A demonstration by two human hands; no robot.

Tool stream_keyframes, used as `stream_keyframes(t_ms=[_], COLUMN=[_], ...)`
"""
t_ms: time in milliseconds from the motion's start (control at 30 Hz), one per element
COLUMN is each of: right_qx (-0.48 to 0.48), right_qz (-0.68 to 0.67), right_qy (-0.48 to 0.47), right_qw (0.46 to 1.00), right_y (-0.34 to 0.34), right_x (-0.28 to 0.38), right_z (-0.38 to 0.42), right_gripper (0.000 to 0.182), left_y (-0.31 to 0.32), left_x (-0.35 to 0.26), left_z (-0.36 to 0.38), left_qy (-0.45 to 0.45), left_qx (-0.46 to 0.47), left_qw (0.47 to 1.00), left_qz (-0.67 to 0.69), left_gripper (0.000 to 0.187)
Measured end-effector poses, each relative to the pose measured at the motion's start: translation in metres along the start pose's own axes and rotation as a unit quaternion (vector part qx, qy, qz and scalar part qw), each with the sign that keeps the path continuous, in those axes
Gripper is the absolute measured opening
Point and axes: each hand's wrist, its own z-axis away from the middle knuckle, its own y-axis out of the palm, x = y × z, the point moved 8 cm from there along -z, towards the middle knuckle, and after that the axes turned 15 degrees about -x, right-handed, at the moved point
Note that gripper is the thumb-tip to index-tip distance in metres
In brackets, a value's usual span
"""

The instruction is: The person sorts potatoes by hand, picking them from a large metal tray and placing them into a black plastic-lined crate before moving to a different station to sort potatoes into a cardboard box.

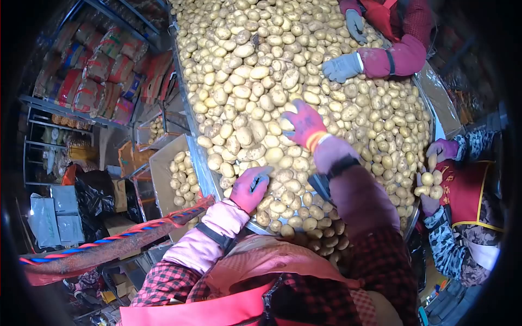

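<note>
Yellow potatoes (pixel 244 136) cover a wide metal-edged table. Over the middle of the pile is my right hand (pixel 305 126), in a pink and purple glove, its fingers curved around a pale potato (pixel 286 124). My left hand (pixel 250 189), in a pink glove with greyish fingertips, rests at the near left edge of the pile. Its fingers are curled inward, and what they may hold is hidden. Dark cuff bands circle both my sleeves.
Across the pile, a co-worker's grey-gloved hands (pixel 342 67) touch potatoes. At right, another person in a red vest (pixel 470 193) holds several potatoes. A potato-filled box (pixel 163 168) adjoins the table's left edge. A wrapped bar with twisted cords (pixel 119 233) crosses the lower left.
</note>
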Motion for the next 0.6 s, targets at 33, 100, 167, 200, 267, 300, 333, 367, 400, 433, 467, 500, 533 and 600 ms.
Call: stream_keyframes(t_ms=[33, 100, 167, 200, 267, 300, 333, 367, 400, 433, 467, 500, 533, 600], right_qx=[-0.033, -0.097, -0.171, -0.206, -0.225, -0.208, -0.192, -0.178, -0.164, -0.151, -0.188, -0.200, -0.209, -0.135], right_qz=[-0.044, -0.070, -0.197, -0.178, -0.202, -0.245, -0.289, -0.307, -0.325, -0.344, -0.249, -0.108, 0.034, -0.103], right_qy=[0.044, 0.033, 0.069, 0.068, 0.050, 0.036, 0.021, 0.016, 0.010, 0.001, -0.018, -0.071, -0.123, 0.047], right_qw=[0.998, 0.992, 0.963, 0.960, 0.952, 0.946, 0.938, 0.935, 0.931, 0.927, 0.950, 0.971, 0.970, 0.984], right_y=[-0.008, -0.020, -0.036, -0.045, -0.057, -0.062, -0.066, -0.068, -0.070, -0.068, -0.013, -0.021, -0.026, -0.012], right_x=[-0.002, 0.005, 0.021, 0.038, 0.072, 0.091, 0.102, 0.106, 0.108, 0.108, 0.077, 0.055, 0.039, 0.002], right_z=[0.022, 0.059, 0.094, 0.111, 0.129, 0.131, 0.131, 0.128, 0.121, 0.111, 0.118, 0.099, 0.075, 0.023], right_gripper=[0.061, 0.059, 0.052, 0.051, 0.048, 0.048, 0.047, 0.046, 0.045, 0.045, 0.045, 0.046, 0.047, 0.044], left_y=[0.004, 0.022, 0.038, 0.046, 0.057, 0.054, 0.047, 0.044, 0.041, 0.038, 0.039, 0.042, 0.041, 0.038], left_x=[0.017, 0.054, 0.029, 0.019, 0.002, 0.000, -0.004, 0.000, 0.004, 0.005, 0.016, 0.027, 0.035, 0.032], left_z=[0.007, 0.019, 0.021, 0.021, 0.025, 0.018, 0.013, 0.014, 0.015, 0.016, 0.026, 0.039, 0.039, 0.042], left_qy=[-0.072, -0.209, -0.347, -0.416, -0.509, -0.386, -0.250, -0.230, -0.208, -0.185, -0.361, -0.509, -0.502, -0.508], left_qx=[0.007, 0.025, 0.065, 0.078, 0.087, 0.147, 0.200, 0.225, 0.249, 0.271, 0.189, 0.091, 0.092, 0.091], left_qw=[0.995, 0.960, 0.847, 0.776, 0.665, 0.776, 0.860, 0.867, 0.873, 0.878, 0.759, 0.579, 0.582, 0.567], left_qz=[0.061, 0.185, 0.397, 0.468, 0.539, 0.476, 0.396, 0.380, 0.364, 0.347, 0.509, 0.630, 0.633, 0.642], left_gripper=[0.032, 0.032, 0.034, 0.034, 0.037, 0.038, 0.039, 0.044, 0.049, 0.055, 0.053, 0.050, 0.045, 0.045])
